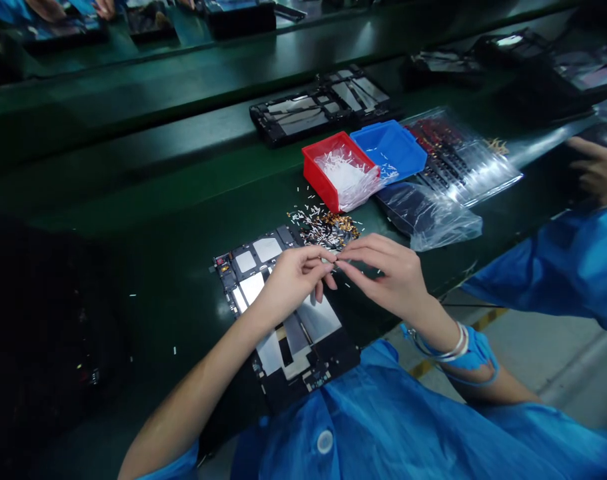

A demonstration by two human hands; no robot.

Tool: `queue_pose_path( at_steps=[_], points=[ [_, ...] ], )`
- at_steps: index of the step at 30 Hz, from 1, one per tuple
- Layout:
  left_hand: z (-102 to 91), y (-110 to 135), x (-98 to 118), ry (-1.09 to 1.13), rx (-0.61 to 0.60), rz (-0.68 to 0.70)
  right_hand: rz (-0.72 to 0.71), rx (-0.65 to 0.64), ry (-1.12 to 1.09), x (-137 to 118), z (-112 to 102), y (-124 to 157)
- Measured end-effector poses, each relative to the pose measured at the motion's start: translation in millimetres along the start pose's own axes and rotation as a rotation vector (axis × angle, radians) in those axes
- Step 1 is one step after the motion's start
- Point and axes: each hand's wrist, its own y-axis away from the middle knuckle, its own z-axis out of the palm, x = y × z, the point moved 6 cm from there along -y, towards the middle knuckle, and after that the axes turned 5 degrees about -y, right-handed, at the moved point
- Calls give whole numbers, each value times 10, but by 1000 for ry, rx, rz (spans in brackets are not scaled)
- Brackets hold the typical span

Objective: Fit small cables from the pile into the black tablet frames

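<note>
An opened tablet back [283,320] with silver shields lies on the dark green bench in front of me. My left hand [293,277] hovers over its upper part, fingers pinched together. My right hand [383,270] meets it fingertip to fingertip, also pinched, with silver bangles on the wrist. Something tiny is held between the two pinches; I cannot make out what it is. Just beyond the fingertips lies a small heap of gold and white parts [326,227].
A red bin [336,170] of white strips and a blue bin [391,150] stand behind the heap. Clear plastic bags [433,213] and part trays [463,160] lie to the right. More opened tablets [313,110] sit farther back. A co-worker's hand [598,170] and blue sleeve show at right.
</note>
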Motion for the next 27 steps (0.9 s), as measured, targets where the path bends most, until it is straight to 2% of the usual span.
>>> queue_pose_path(
  at_steps=[3,6,9,12,15,17,23,27],
  points=[
    [12,15,12,-93,11,25,68,-16,-46,35,-8,16],
    [41,8,-21,-69,-10,-26,88,-5,-28,73,-43,27],
    [45,-11,-86,23,5,-133,98,135,83,109,-143,37],
    [33,-21,-109,91,51,-159,17,216,134,52,-157,45],
    [56,-12,-82,110,52,-82,-76,147,127,-33,-37,43],
    [74,7,-55,86,50,-13,-88,98,111,-54,37,43],
    [83,70,51,-153,58,207,29,57,-57,-1,68,59],
    [73,89,118,-213,41,268,61,28,-92,-3,36,10]
  ],
)
